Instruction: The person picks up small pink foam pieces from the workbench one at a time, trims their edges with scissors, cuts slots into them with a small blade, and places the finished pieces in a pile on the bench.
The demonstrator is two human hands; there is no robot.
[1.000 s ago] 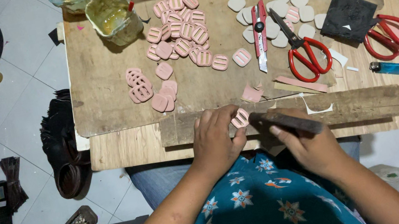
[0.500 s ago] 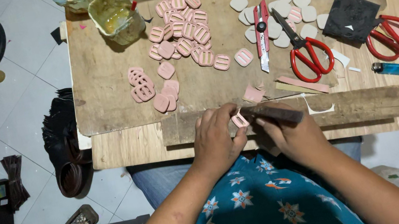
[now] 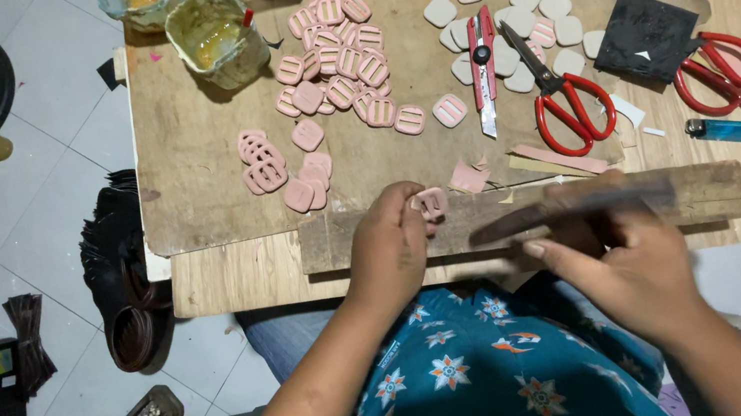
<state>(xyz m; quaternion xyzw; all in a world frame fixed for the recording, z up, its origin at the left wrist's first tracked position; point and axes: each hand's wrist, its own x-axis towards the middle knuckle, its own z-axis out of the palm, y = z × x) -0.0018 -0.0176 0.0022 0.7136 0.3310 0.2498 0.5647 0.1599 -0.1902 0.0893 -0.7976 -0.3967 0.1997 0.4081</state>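
Two hands: both at the near edge of the worktop (image 3: 211, 165), over a wooden block (image 3: 692, 187) that lies crosswise in front of the person.
Left hand (image 3: 391, 253): fingers pinched on a small pink buckle (image 3: 431, 201), pressing it onto the block's top.
Right hand (image 3: 630, 269): closed around the handle end of a dark tool (image 3: 554, 211), blurred; what kind of tool I cannot tell.
Tool axis: runs left to right along the block, its far tip pointing toward the buckle.
Key relation: buckle sits just left of the tool's tip, apart from it; left hand is on it, right hand is well to its right.
Beyond the hands: a heap of pink buckles (image 3: 339, 56), pale grey ones (image 3: 548, 4), a cutter (image 3: 481, 67) and red scissors (image 3: 564, 98).
Right of the hands: second red scissors (image 3: 722, 70) and a blue lighter (image 3: 722, 130).
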